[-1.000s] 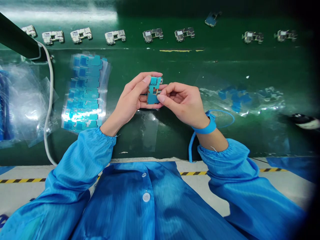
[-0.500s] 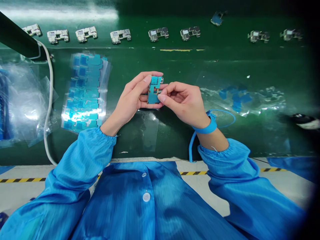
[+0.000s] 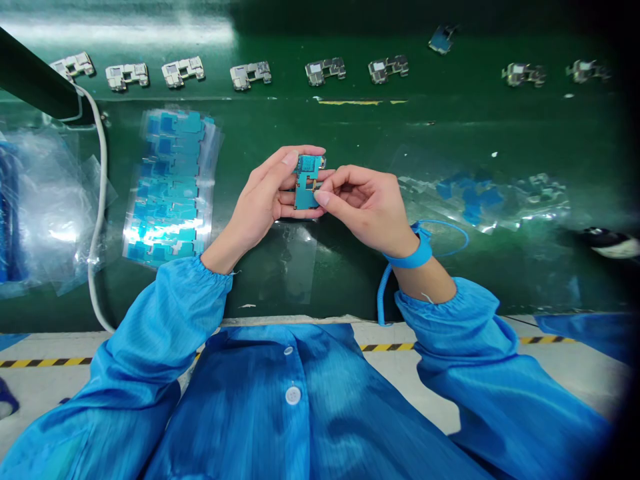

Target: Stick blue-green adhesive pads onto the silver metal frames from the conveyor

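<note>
A small circuit board with a blue-green film face lies across the fingers of my left hand. The left thumb presses on its upper left corner, and the fingers support it from beneath. My right hand has thumb and forefinger pinched at the board's lower right edge, its other fingers curled in. Whether a bit of film is between those fingertips is hidden. Around the right wrist is a blue wrist strap with a coiled cord.
Several similar boards form a row on the green strip at the back; one blue-faced board sits farther back. Sheets of blue film pieces lie left, beside a white cable and plastic bags. Blue film scraps lie right.
The row of boards at the back has shifted a little to the right. My hands and the held board have stayed almost in the same place.
</note>
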`<state>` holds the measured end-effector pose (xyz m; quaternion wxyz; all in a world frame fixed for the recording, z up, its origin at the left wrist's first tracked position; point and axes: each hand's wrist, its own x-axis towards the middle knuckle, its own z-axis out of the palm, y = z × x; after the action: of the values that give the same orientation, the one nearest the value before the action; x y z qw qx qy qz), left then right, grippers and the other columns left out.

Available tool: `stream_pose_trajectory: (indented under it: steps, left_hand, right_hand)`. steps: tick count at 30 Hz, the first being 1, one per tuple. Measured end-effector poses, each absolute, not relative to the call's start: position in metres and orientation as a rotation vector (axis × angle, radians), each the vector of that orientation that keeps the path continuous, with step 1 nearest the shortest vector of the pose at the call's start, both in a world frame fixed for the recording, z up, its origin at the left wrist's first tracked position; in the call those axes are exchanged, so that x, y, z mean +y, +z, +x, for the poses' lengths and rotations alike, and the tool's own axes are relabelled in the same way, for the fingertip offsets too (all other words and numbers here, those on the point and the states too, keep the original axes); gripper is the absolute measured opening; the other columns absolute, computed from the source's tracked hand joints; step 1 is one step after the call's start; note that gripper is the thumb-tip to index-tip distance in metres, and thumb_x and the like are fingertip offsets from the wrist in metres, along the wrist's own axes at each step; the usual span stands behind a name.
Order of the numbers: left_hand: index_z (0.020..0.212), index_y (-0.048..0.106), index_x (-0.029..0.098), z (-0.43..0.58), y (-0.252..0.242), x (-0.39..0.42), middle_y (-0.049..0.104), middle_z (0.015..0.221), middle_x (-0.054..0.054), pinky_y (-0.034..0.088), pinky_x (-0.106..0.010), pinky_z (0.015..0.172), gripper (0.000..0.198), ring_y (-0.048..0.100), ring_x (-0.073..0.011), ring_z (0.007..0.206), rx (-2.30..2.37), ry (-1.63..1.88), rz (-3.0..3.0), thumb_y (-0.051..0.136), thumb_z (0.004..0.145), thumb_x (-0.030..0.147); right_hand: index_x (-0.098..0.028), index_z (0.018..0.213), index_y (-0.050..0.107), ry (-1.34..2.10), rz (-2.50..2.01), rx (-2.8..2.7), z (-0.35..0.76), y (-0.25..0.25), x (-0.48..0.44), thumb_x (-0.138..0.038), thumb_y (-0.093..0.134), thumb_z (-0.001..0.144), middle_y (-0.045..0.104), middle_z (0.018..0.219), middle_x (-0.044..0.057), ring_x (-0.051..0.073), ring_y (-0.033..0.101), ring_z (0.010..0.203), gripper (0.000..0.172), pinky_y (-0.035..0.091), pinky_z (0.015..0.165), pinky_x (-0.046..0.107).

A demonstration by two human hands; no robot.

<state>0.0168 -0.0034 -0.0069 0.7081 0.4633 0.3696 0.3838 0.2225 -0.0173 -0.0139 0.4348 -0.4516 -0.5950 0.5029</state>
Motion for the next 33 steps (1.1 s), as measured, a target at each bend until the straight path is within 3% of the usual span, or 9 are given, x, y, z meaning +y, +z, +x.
stream_pose_trajectory:
  steps: [11, 19, 33]
  left_hand:
    - [0.144, 0.063, 0.026, 0.0173, -0.0022, -0.0047, 0.084, 0.126, -0.005, 0.075, -0.043, 0.094, 0.050, 0.084, -0.0276, 0.121, 0.858, 0.838, 1.028, 0.045, 0.113, 0.061]
    - [0.151, 0.058, 0.028, 0.0166, -0.0023, -0.0059, 0.081, 0.133, -0.007, 0.074, -0.048, 0.099, 0.059, 0.082, -0.0298, 0.126, 0.862, 0.808, 1.124, 0.038, 0.113, 0.068]
    - [0.143, 0.067, 0.027, 0.0168, -0.0089, -0.0034, 0.085, 0.125, -0.006, 0.076, -0.043, 0.092, 0.051, 0.084, -0.0300, 0.122, 0.815, 0.862, 1.026, 0.052, 0.111, 0.064]
  right_hand:
    - [-0.025, 0.082, 0.072, 1.254, -1.162, -1.492, 0.2236, -0.0137, -0.0172, -0.058, 0.094, 0.088, 0.075, 0.087, 0.005, 0.033, 0.077, 0.124, 0.039, 0.070, 0.091, 0.042]
    - [-0.025, 0.080, 0.073, 1.254, -1.160, -1.488, 0.2231, -0.0118, -0.0168, -0.062, 0.094, 0.086, 0.074, 0.084, 0.005, 0.032, 0.078, 0.123, 0.043, 0.069, 0.092, 0.041]
    - [-0.026, 0.080, 0.073, 1.262, -1.158, -1.481, 0.2233, -0.0133, -0.0157, -0.064, 0.095, 0.084, 0.075, 0.085, 0.006, 0.034, 0.078, 0.124, 0.044, 0.070, 0.091, 0.043]
